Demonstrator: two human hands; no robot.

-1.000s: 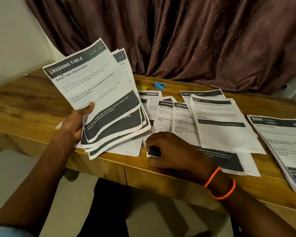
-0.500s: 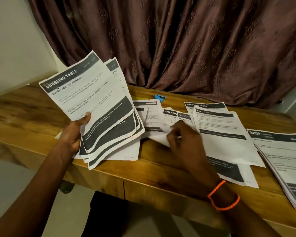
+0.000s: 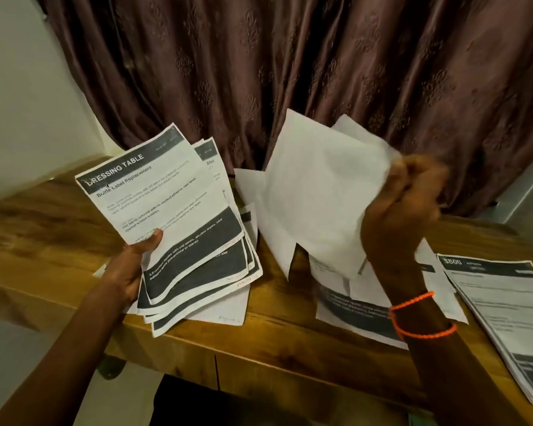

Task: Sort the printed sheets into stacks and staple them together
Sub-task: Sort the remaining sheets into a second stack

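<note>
Left hand [image 3: 130, 269], lower left, grips a fanned stack [image 3: 179, 222], thumb on top; right hand [image 3: 403, 210], right of centre, pinches several blank-backed sheets [image 3: 314, 195] above the surface [image 3: 43, 241].

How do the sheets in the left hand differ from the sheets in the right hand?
The left-hand sheets show their printed faces, headed DRESSING TABLE; the right-hand sheets show blank white backs. The left-hand sheets are fanned and fairly flat, with the thumb of the left hand on top; the right-hand sheets are bunched at one edge in the right hand and hang bent. Both bunches are held above the wooden table.
</note>
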